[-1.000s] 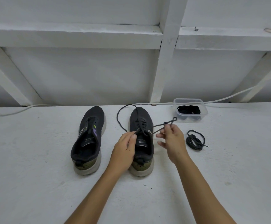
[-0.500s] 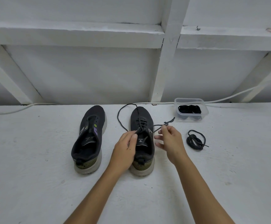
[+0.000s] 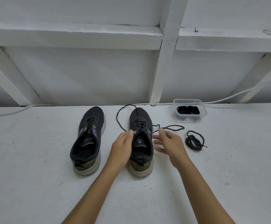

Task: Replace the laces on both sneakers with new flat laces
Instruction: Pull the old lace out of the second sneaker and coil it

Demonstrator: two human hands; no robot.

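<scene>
Two dark sneakers stand side by side on the white surface, toes pointing away. The left sneaker (image 3: 87,139) has bare eyelets. The right sneaker (image 3: 141,143) carries a thin black lace (image 3: 139,125); one end arcs out to its left, the other lies as a loop on the surface to its right. My left hand (image 3: 121,147) pinches the lace at the top eyelets on the shoe's left side. My right hand (image 3: 168,143) hovers just right of the shoe with fingers spread, its thumb tip beside the loose loop.
A coiled black lace (image 3: 194,141) lies right of my right hand. Behind it a clear plastic tub (image 3: 202,109) holds bundled black laces (image 3: 188,109). A white cable (image 3: 228,98) runs along the back wall with its white beams.
My right hand has let go of the lace end it held up and spread its fingers; that end now lies on the surface. My left hand stays at the eyelets.
</scene>
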